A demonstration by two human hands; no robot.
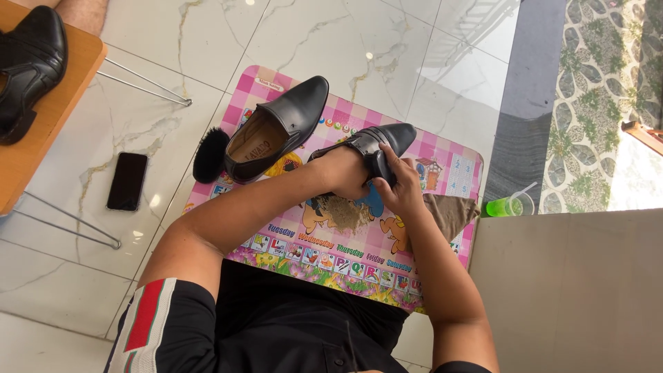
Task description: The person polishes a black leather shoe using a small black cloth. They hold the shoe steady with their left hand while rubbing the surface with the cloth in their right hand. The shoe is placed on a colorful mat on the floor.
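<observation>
Both hands grip one black shoe (pixel 383 141): left hand (pixel 345 173) inside steadying, right hand (pixel 397 186) rubbing; short, even strokes suit best.

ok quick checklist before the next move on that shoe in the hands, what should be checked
1. Shoe held firmly: ok. The left hand is inside the black shoe, holding it up over the mat.
2. Working hand in contact: ok. The right hand presses on the side of the shoe.
3. Cloth or polish under the right fingers: cannot tell, hidden.
4. Brush within reach: ok. The brush lies on the mat beside the other shoe.
5. Floor protected: ok. The pink mat lies under the work.
6. Drink cup and phone out of the way: ok, both off the mat.
</observation>
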